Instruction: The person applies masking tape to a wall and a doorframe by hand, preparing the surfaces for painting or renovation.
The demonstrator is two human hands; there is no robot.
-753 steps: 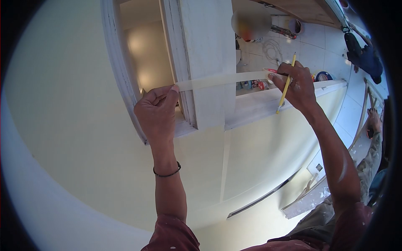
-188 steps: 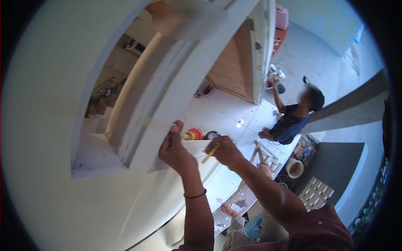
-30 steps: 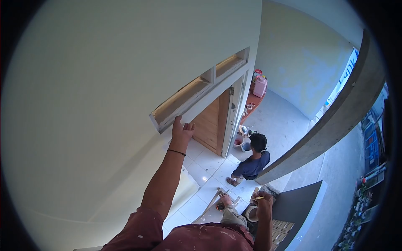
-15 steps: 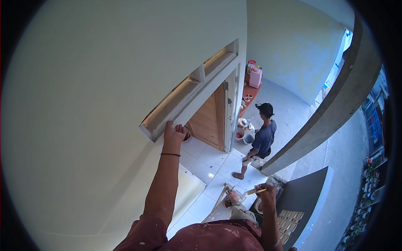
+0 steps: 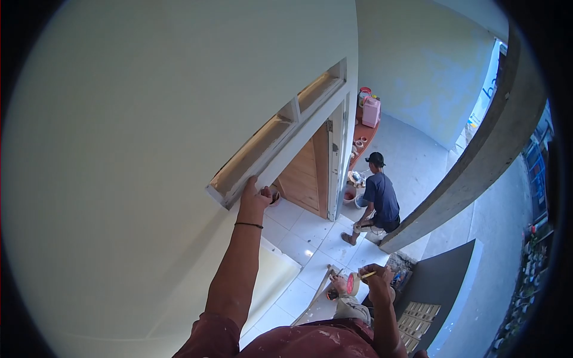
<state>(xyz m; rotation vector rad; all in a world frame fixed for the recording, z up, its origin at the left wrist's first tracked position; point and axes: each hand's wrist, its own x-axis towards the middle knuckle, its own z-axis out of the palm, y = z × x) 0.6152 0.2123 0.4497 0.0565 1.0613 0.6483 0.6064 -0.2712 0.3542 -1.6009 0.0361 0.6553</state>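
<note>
My left hand (image 5: 255, 196) is at the lower left of the white transom frame (image 5: 279, 149) above the doorway, fingers curled round its lower edge. A dark band circles that wrist. In my right hand (image 5: 377, 279), low in front of my body, is a paintbrush (image 5: 369, 275) with a yellowish handle. Just left of the brush is a round tub-like thing (image 5: 353, 284) with a red face and a pale rim; the brush end overlaps it in this view.
Below, a co-worker (image 5: 381, 194) in a dark cap and blue shirt bends low near buckets (image 5: 350, 193). A wooden door (image 5: 303, 176) stands under the transom. A pink jerrycan (image 5: 370, 112) is on a reddish table (image 5: 365, 132). A curved concrete beam (image 5: 453, 179) runs along the right.
The co-worker has gone from standing to a low, bent posture. My right hand's brush has tilted, and the round red-faced thing has come into sight beside it. My left hand stays at the transom frame.
</note>
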